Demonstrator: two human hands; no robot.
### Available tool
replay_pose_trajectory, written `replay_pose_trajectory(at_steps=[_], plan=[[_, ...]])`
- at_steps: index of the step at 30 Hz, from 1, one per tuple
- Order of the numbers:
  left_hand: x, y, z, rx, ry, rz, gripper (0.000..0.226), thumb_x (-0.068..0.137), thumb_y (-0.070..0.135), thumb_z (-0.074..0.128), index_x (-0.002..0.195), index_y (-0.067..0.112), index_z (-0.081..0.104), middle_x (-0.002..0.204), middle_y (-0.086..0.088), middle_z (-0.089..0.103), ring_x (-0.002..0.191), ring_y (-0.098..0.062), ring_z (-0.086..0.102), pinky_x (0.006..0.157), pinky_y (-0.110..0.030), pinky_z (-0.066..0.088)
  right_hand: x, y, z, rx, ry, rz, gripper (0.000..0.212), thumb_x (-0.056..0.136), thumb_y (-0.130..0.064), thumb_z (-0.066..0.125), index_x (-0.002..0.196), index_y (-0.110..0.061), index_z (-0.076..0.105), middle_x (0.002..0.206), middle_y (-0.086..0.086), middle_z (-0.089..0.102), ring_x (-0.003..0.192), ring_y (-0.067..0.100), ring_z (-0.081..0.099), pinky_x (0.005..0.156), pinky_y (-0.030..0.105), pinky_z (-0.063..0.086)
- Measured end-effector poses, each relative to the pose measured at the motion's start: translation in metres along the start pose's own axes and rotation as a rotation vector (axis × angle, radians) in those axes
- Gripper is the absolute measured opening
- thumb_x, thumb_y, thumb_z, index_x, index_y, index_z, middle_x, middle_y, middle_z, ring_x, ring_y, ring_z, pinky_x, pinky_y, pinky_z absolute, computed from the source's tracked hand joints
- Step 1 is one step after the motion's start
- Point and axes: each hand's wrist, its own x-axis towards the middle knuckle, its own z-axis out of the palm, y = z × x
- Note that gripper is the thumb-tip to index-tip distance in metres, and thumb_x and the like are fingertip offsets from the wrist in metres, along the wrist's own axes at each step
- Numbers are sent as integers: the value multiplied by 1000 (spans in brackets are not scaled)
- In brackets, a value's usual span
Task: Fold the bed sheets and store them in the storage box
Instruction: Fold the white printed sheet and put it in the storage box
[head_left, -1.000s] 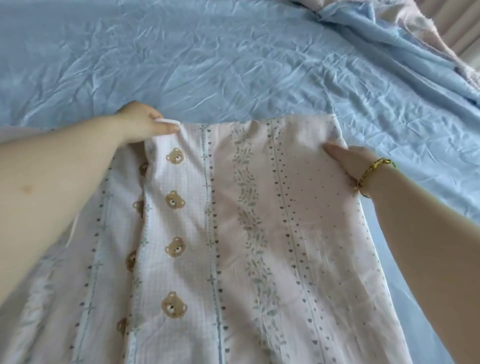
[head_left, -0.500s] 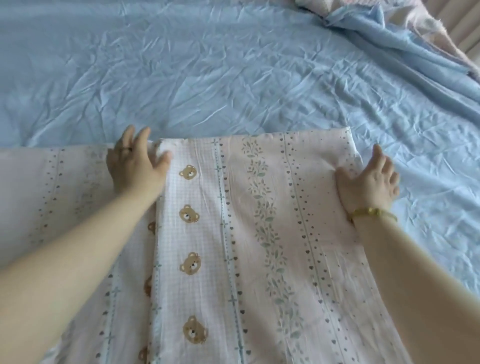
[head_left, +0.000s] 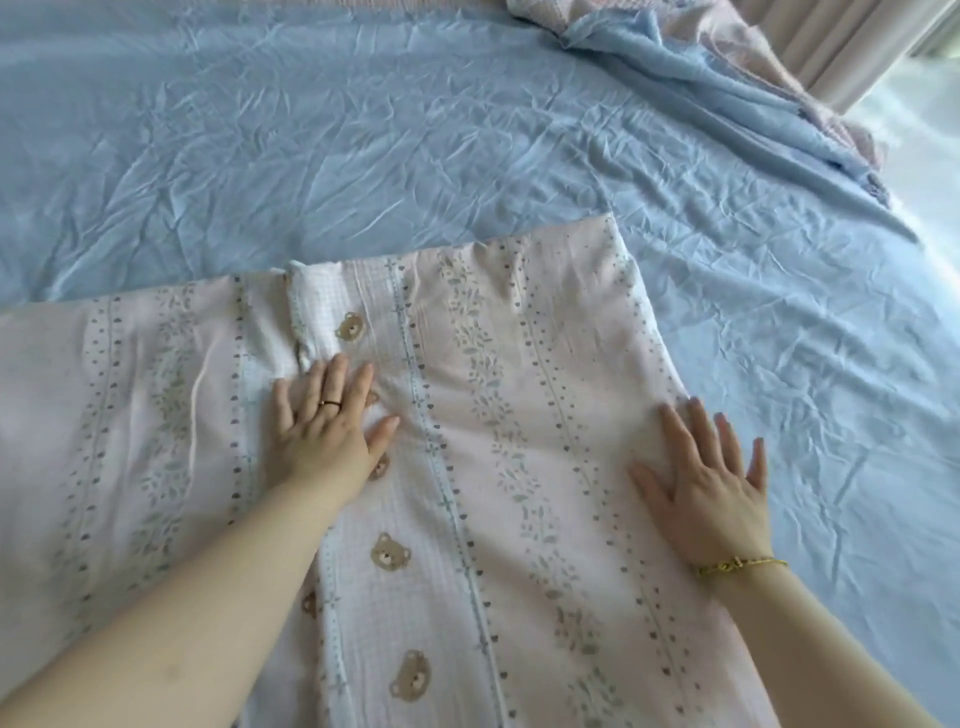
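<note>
**Hand pose.** The left hand lies palm down on the patterned sheet, over the white stripe printed with bears. Its fingers are straight and slightly spread, the thumb is angled out to the right, and they pinch nothing. A ring sits on one finger. The right hand lies palm down on the right edge of the same sheet. Its fingers are straight and fanned apart, the outer ones reaching onto the blue sheet beside it. A bracelet circles the right wrist. Both forearms extend forward from the lower corners of the view.

**Position of the sheet.** The patterned sheet lies folded on the bed, on top of the blue sheet, with the upper layer running from the near edge to a fold line ahead of the hands. Crumpled bedding lies at the far right of the bed.

**Change from the earlier frames.** One second ago both hands pinched the far corners of the upper layer. Half a second ago they rested at those corners, the right hand's fingers partly bent. Both hands now lie flat nearer the person, well short of the far edge.
</note>
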Motion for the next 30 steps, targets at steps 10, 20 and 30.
replay_pose_trajectory(at_steps=[10,20,30], plan=[[-105,74,15,-488,194,179,46,86,17,53,130,6,51,148,-19,31,134,-40,32,108,-49,25,-135,65,15,592,48,428,28,88,-19,58,113,-7,61,101,4,54,98,21,51,81,28,36],[-148,39,21,-820,209,-510,69,83,29,65,137,1,32,134,-25,44,123,-43,42,100,-49,36,-155,79,7,652,-294,435,30,87,-43,55,77,-17,43,68,-5,46,66,17,47,56,27,33],[-155,27,12,-839,150,-529,49,86,18,63,122,-8,43,122,-32,52,109,-46,51,90,-47,40,-168,89,3,1005,-432,413,13,86,-32,61,92,-23,54,93,-1,63,83,14,61,74,26,51]])
